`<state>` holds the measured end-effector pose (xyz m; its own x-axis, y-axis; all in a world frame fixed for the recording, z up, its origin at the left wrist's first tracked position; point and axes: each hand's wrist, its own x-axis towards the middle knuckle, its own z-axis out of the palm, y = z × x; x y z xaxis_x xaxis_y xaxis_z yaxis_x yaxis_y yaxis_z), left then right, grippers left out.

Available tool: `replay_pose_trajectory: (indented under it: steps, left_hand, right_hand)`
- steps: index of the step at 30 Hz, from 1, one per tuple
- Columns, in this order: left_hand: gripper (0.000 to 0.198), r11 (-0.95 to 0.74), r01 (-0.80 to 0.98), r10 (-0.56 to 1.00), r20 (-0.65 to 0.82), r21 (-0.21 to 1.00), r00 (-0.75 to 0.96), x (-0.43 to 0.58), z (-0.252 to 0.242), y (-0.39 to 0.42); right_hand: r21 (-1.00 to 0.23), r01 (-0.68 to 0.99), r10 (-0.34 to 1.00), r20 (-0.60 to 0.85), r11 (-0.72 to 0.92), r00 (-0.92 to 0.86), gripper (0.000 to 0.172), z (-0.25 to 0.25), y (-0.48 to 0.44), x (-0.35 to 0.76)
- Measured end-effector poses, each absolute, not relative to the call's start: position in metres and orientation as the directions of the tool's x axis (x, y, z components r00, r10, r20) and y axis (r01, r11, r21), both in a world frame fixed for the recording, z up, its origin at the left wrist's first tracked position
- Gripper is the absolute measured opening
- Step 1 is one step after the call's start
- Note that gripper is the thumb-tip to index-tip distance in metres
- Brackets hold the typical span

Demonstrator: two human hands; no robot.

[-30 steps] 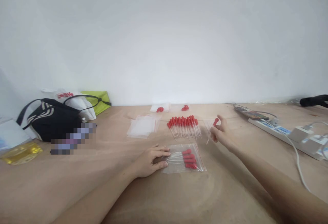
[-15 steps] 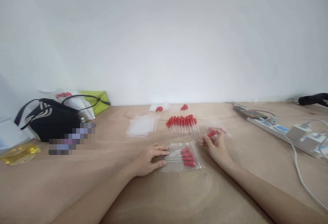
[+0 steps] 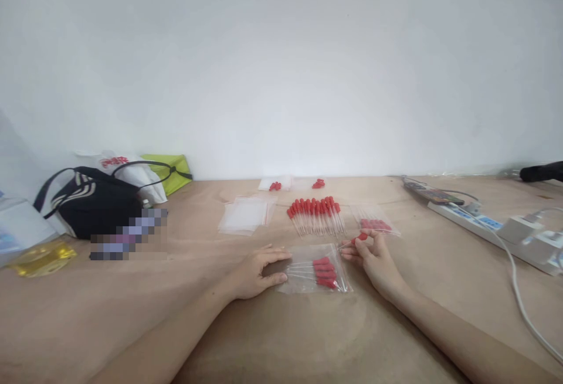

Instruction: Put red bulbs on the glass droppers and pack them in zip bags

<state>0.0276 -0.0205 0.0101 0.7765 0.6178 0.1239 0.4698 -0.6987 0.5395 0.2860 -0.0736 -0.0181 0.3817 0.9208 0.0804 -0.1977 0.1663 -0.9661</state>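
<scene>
My left hand (image 3: 263, 271) rests on the table with its fingers and thumb stretched apart over the left edge of a clear zip bag (image 3: 301, 285). Inside that bag lie several droppers with red bulbs (image 3: 324, 268), their thin clear stems pointing left. My right hand (image 3: 370, 253) pinches another red-bulbed dropper (image 3: 361, 237) near its bulb, beside the bag's right end. Its stem slants left toward the bag's upper right corner; whether the tip is inside I cannot tell. Just beyond the bag lies a row of loose droppers (image 3: 314, 208).
A filled bag of droppers (image 3: 376, 225) lies beyond my right hand. Flat bags (image 3: 246, 215) are stacked at left, with small red pieces (image 3: 275, 186) behind. A power strip (image 3: 492, 228) with its cable stands right, a black bag (image 3: 99, 205) left.
My right hand has lowered the dropper slightly toward the bag's right end, away from the filled bag's bulbs. My left hand keeps its place on the bag. The view has shifted slightly.
</scene>
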Motion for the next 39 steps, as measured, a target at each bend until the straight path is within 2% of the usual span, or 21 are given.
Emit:
replay_pose_trajectory:
  steps: [2, 8, 13, 20, 25, 28, 33, 37, 39]
  left_hand:
    - [0.043, -0.701, 0.471, 0.620, 0.130, 0.535, 0.774, 0.028, 0.010, -0.020]
    - [0.040, -0.722, 0.457, 0.609, 0.162, 0.519, 0.777, 0.030, 0.011, -0.024]
    - [0.036, -0.757, 0.420, 0.557, 0.158, 0.501, 0.815, 0.032, 0.011, -0.023]
    - [0.042, -0.760, 0.425, 0.560, 0.163, 0.492, 0.812, 0.032, 0.010, -0.018]
    - [0.043, -0.759, 0.436, 0.566, 0.160, 0.483, 0.809, 0.033, 0.012, -0.021]
    - [0.044, -0.751, 0.451, 0.577, 0.147, 0.482, 0.804, 0.032, 0.012, -0.021]
    - [0.044, -0.729, 0.482, 0.593, 0.098, 0.485, 0.799, 0.032, 0.011, -0.017]
    - [0.041, -0.756, 0.449, 0.550, 0.091, 0.476, 0.830, 0.040, 0.012, -0.010]
    - [0.038, -0.774, 0.428, 0.527, 0.101, 0.466, 0.844, 0.045, 0.012, -0.008]
  right_hand:
    - [-0.971, -0.175, 0.928, 0.090, 0.162, 0.361, 0.046, -0.018, -0.075, 0.284]
    - [-0.994, 0.038, 0.953, 0.109, 0.103, 0.284, 0.037, -0.021, -0.075, 0.283]
    - [-0.992, 0.000, 0.962, 0.121, 0.125, 0.245, 0.035, -0.021, -0.074, 0.282]
    - [-0.997, 0.014, 0.984, 0.075, 0.073, 0.159, 0.029, -0.020, -0.070, 0.283]
    - [-0.999, 0.007, 0.982, 0.044, 0.044, 0.182, 0.029, -0.019, -0.052, 0.278]
    - [-0.994, 0.073, 0.975, 0.091, 0.078, 0.202, 0.026, -0.021, -0.042, 0.273]
    - [-0.948, 0.285, 0.970, 0.191, 0.142, 0.151, 0.027, -0.025, -0.039, 0.276]
    - [-0.893, 0.441, 0.972, 0.175, 0.090, 0.155, 0.018, -0.025, -0.040, 0.287]
    - [-0.897, 0.440, 0.975, 0.138, 0.048, 0.176, 0.015, -0.025, -0.039, 0.291]
